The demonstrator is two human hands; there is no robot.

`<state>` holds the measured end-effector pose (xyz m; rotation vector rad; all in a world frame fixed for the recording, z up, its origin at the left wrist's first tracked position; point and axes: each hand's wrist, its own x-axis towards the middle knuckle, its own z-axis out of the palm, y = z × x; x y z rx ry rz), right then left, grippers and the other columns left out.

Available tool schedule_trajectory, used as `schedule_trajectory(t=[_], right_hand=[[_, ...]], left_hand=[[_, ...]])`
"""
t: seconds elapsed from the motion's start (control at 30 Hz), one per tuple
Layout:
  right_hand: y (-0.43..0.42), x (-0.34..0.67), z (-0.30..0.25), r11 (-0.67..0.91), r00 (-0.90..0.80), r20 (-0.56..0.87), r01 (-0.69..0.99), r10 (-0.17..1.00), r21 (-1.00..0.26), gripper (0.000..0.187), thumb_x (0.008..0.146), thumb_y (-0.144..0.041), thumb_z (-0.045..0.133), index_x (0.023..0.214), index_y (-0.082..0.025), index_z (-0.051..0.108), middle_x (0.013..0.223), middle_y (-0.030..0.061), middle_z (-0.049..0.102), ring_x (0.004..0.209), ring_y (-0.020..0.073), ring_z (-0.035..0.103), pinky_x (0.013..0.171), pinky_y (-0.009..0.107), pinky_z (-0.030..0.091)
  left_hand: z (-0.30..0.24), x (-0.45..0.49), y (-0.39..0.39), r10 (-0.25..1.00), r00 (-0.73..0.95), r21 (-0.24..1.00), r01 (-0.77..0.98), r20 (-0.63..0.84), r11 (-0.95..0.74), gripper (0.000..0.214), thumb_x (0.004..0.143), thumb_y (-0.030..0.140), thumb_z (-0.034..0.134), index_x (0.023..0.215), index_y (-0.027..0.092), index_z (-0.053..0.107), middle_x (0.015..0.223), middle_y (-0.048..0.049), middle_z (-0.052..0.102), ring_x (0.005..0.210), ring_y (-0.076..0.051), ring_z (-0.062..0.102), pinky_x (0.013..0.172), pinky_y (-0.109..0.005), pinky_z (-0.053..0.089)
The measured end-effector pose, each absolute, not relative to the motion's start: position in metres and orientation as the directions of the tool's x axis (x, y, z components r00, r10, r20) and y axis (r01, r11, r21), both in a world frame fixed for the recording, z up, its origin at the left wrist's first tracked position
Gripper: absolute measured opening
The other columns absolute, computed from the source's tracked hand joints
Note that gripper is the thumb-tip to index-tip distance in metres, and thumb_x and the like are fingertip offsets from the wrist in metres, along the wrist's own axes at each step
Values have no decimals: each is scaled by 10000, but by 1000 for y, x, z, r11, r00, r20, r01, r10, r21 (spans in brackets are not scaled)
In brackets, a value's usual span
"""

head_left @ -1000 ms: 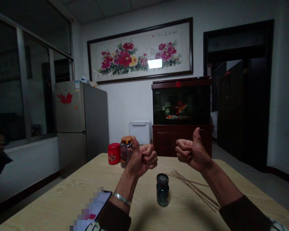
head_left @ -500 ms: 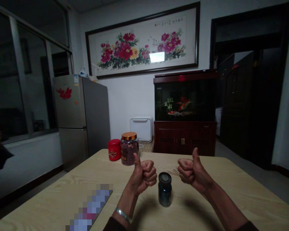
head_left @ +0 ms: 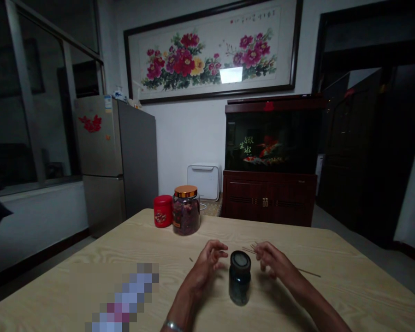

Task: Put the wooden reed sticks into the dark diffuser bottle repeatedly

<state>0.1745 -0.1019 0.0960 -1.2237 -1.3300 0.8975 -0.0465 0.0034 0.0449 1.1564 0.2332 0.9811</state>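
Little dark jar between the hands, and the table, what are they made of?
The little jar looks like dark, shiny glass: it glints and seems see-through, with a dark lid, maybe plastic. The table looks like pale wood or wood-look laminate, matt, with grain lines.

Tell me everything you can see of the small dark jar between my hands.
The small dark jar is squat and round, seemingly of dark bluish glass, with a dark lid closed on top. It stands upright on the pale wooden table. The left hand and right hand flank it with fingers open, close but apparently not touching. Its contents are too dim to tell. Thin sticks lie just behind it.
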Motion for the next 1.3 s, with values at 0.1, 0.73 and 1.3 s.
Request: schedule_trajectory(t=[0.1, 0.73, 1.3], right_hand=[[-96, 179, 80, 219, 90, 279, 412, 956, -884, 452, 823, -619, 629, 1039, -222, 645, 1058, 59, 653, 917, 216, 597, 796, 343, 472], [-68, 139, 104, 194, -104, 247, 906, 963, -377, 280, 834, -473, 628, 980, -236, 653, 996, 83, 634, 909, 266, 626, 805, 387, 484], [-82, 156, 124, 324, -305, 124, 796, 944, -511, 552, 845, -364, 601, 1390, -327, 526, 1459, 89, 514, 1361, 328, 436, 1136, 533, 307]], left_hand=[[25, -36, -1, 675, 681, 902, -428, 284, 51, 729, 582, 366, 926, 1189, 214, 554, 1272, -115, 566, 1185, -272, 538, 937, -357, 435], [2, -16, -2, 669, 703, 969, -134, 242, -209, 778, 500, 239, 885, 1219, 181, 594, 1105, -50, 647, 982, -240, 579, 807, -299, 471], [7, -15, -6, 701, 679, 973, -108, 220, -201, 794, 481, 255, 906, 1210, 158, 607, 1101, -67, 651, 998, -254, 580, 830, -315, 464]])
